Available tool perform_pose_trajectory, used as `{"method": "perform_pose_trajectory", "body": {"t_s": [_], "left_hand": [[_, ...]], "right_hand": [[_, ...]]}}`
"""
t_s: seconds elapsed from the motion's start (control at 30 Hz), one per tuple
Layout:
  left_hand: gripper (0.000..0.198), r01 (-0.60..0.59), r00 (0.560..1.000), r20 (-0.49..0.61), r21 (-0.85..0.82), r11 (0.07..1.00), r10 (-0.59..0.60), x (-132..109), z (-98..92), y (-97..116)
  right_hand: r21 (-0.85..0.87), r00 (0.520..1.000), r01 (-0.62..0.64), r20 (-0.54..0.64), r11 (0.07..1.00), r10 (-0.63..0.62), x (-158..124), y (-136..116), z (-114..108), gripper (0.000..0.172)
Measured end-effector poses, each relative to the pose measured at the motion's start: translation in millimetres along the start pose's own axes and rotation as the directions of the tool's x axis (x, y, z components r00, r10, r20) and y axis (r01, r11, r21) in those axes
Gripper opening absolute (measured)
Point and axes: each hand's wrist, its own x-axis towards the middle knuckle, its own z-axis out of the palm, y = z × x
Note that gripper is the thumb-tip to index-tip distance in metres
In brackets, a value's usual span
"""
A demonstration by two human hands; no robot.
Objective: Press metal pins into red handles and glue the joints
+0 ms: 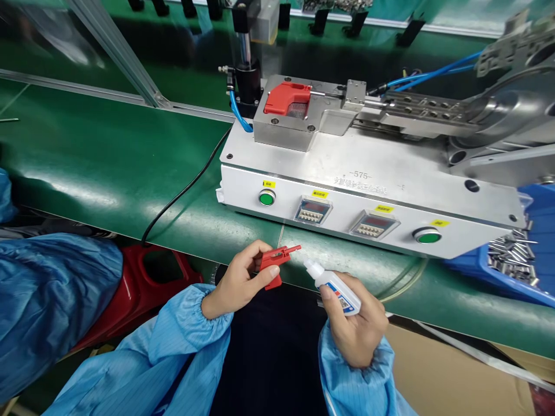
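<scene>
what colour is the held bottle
The bottle is white with some blue and red; head view.

Red stool (130, 289), brown cardboard (451, 370)

Exposure bright, light reads as overhead, source out of view. White glare on tabletop (130, 162) toward left end, near the front edge; softer sheen along front edge below the machine (368, 156). Dark shadow strip at machine's foot. Area behind it dim. Wide-angle stretch: metal linkage (511, 110) at right looks smeared, soft. Bottle (344, 297) fine print unreadable.
</scene>
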Motion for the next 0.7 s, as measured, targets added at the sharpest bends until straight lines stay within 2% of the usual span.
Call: {"method": "perform_pose_trajectory", "body": {"t_s": [0.23,0.43,0.7], "left_hand": [[0.039,-0.016,1.0,0.001,-0.011,1.0,0.016,-0.7,0.5,-2.6],[0.037,-0.013,1.0,-0.001,-0.008,1.0,0.013,-0.5,-0.8,-2.3],[0.04,-0.006,1.0,0.001,-0.029,1.0,0.006,-0.9,-0.6,-3.9]], "right_hand": [[0.038,1.0,0.009,-0.004,0.999,-0.009,0.2,-1.1,0.4,0.01],[-0.002,1.0,-0.003,-0.005,1.0,0.003,-0.7,0.3,-0.7,0.016],[0.048,1.0,0.013,-0.001,0.999,-0.013,0.9,-0.4,0.5,0.009]]}}
